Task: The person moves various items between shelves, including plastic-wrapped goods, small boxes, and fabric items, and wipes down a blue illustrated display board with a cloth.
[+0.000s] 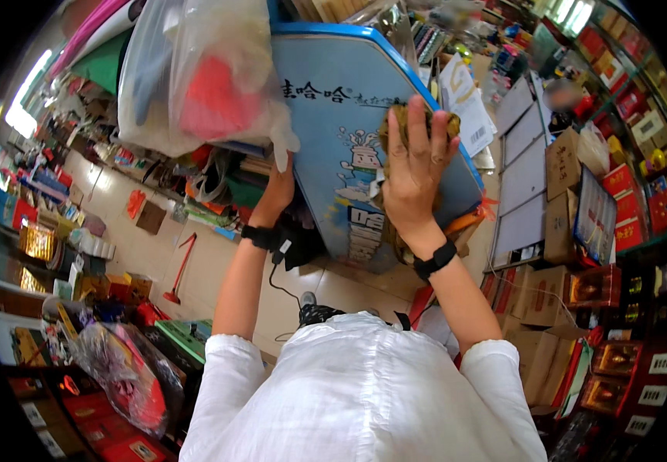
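Observation:
A light-blue panel [325, 100] with a bright blue rim, dark lettering and a cartoon figure stands tilted in front of me. My right hand [416, 165] lies on its right side and presses a crumpled brown cloth [445, 127] against the surface. The fingers point away from me, slightly spread, with cloth showing around them. My left hand [278, 189] is at the panel's left edge, below a hanging translucent plastic bag [195, 77] with something red inside. Its fingers are mostly hidden, so I cannot tell whether they grip the edge. Both wrists wear black bands.
Cardboard boxes [545, 296] and red-boxed goods stand on the right. White bags [468, 108] lie just beyond the panel. A red long-handled tool [183, 269] is on the tiled floor at left. Plastic-wrapped goods [129, 369] crowd the lower left. A cable [279, 289] hangs from my left wrist.

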Motion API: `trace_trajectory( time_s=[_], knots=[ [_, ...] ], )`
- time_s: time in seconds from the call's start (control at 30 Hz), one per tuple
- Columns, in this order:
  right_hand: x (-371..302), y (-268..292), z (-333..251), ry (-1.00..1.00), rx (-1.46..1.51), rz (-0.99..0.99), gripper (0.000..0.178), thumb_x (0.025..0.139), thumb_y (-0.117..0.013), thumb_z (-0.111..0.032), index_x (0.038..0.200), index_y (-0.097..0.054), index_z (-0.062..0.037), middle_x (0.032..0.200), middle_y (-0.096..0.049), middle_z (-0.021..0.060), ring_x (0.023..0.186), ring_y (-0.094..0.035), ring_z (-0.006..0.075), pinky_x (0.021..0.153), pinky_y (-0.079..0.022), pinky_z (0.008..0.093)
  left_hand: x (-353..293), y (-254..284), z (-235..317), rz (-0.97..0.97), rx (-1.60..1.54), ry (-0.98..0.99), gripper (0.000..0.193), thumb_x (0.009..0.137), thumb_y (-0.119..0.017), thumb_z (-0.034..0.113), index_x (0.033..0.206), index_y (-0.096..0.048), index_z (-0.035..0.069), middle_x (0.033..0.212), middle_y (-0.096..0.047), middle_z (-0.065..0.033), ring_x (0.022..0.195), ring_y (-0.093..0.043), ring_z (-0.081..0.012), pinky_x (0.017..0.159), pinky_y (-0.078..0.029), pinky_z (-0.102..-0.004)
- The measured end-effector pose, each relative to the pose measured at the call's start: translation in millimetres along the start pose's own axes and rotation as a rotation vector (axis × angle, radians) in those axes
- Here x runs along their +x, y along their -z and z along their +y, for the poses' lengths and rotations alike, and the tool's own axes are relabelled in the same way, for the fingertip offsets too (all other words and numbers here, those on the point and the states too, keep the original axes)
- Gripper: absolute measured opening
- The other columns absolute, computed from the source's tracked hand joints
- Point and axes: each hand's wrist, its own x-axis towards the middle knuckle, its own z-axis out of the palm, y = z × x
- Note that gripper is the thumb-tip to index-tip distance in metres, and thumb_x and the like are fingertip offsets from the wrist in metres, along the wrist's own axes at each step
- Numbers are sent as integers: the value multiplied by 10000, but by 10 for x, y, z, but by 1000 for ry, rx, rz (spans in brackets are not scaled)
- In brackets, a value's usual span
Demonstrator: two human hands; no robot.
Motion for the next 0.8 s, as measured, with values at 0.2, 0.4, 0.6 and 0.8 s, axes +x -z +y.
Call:
trace_trajectory(
  time_s=[0.2,0.4,0.6,0.8],
  knots=[
    [642,-393,-558,-21,26,48,563,956,-533,-76,1517,-491,-95,1685,-288,67,1583,-164,287,1263,-35,506,265,412,-625,-91,129,331,676,1123,-256,492,1470,-388,-73,1410,-503,-179,1265,-479,-249,1096,-384,-350],
    [1148,-603,-1077,116,102,160,348,941,-570,-110,1267,-682,-69,1612,-425,40,1536,-306,237,1266,-112,484,314,711,-847,-256,303,215,593,1136,-299,420,1407,-440,-88,1355,-527,-221,1214,-496,-249,1012,-463,-383],
    [971,-605,-900,132,-110,246,305,950,-594,-165,1229,-710,-126,1576,-474,7,1495,-375,191,1263,-178,446,368,483,-850,-273,451,-451,430,1110,-376,217,1426,-409,-73,1420,-488,-282,1291,-465,-426,1124,-328,-415],
    [333,-302,-369,-39,-291,220,457,924,-614,-87,1377,-637,-146,1613,-410,41,1488,-381,261,1199,-359,479,583,580,-1021,-276,223,-328,412,1079,-391,120,1419,-383,-111,1415,-435,-327,1308,-406,-488,1160,-278,-459]
  ],
)
